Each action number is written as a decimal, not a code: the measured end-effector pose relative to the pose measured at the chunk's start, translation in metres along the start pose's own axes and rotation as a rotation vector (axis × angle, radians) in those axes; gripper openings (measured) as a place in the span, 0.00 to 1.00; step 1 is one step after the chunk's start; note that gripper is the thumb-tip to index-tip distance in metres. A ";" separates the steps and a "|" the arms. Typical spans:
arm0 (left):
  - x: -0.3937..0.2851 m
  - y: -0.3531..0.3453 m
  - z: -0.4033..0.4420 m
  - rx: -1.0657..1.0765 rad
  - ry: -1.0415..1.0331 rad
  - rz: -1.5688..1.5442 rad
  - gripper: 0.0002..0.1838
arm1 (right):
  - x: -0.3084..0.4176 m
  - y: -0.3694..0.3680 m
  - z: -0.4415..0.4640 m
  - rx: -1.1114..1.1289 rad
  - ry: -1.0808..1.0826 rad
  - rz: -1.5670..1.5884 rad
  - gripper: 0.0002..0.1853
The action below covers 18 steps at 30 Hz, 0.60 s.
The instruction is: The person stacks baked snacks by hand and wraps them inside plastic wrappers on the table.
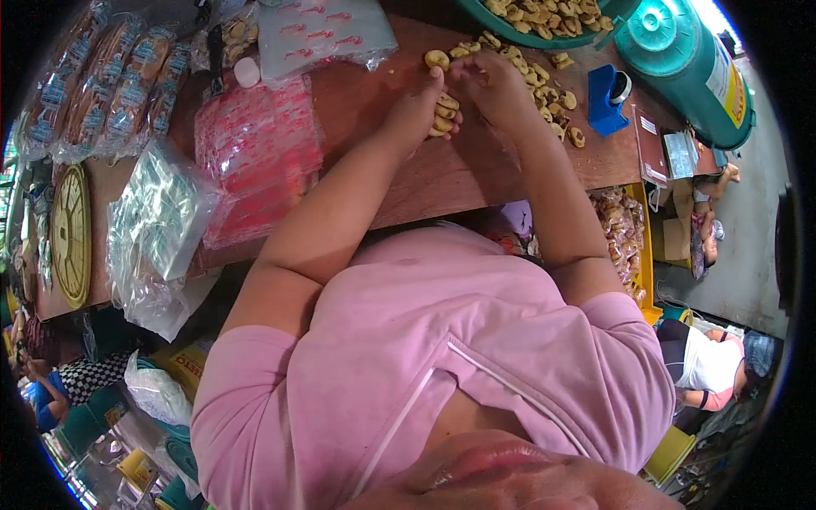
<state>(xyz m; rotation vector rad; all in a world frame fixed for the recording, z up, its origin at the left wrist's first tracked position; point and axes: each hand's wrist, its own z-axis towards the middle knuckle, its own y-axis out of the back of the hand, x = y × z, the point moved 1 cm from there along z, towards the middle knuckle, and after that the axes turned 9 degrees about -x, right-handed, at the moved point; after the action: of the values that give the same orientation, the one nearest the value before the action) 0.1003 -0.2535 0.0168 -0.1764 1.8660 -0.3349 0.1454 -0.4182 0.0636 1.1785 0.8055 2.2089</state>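
Several round yellow-brown pieces [443, 116] lie in my left hand [418, 109], its fingers curled round them and its thumb pointing up. One more piece [437, 59] shows just above that thumb. Close on the right, my right hand [491, 83] is over the table with its fingers bent near the thumb; whether it holds anything is hidden. Loose pieces [568, 99] are spread on the brown table [365, 51] to the right of my right hand and beyond it.
A green basin [544, 39] of pieces stands at the far edge, beside a green lidded drum [680, 68]. A blue tape dispenser [605, 100] sits at right. Red-printed bags [255, 153], clear bags [161, 212] and packed goods [110, 76] lie left. Other people are in the background.
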 end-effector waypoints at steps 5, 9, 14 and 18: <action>0.006 0.008 0.013 0.020 -0.042 -0.178 0.38 | -0.046 -0.042 0.030 -0.100 0.304 -0.421 0.19; 0.000 0.012 0.013 -0.042 -0.071 -0.188 0.38 | -0.064 -0.064 0.028 -0.043 0.384 -0.604 0.22; 0.001 0.010 0.013 -0.178 -0.093 -0.152 0.36 | -0.021 -0.028 0.010 -0.014 -0.101 0.248 0.21; -0.003 0.000 0.005 -0.253 -0.149 -0.049 0.35 | 0.012 -0.007 -0.012 0.028 -0.104 0.393 0.18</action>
<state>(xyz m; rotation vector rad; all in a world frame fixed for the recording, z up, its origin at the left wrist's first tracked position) 0.1063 -0.2532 0.0174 -0.4094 1.7537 -0.1138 0.1299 -0.4089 0.0601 1.5619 0.6035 2.4219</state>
